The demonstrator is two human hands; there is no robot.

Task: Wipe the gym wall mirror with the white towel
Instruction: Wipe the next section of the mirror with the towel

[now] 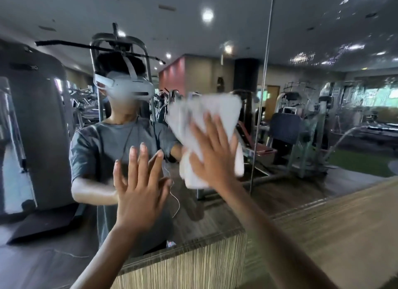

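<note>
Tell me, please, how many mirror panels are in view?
2: left panel, behind the towel, left hand and right hand; right panel, past the seam. More may lie outside view.

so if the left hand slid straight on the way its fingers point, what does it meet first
Probably nothing: the left hand seems flat on the mirror, fingers pointing up, with only bare glass above. The white towel under the right hand sits to the right of that line.
</note>
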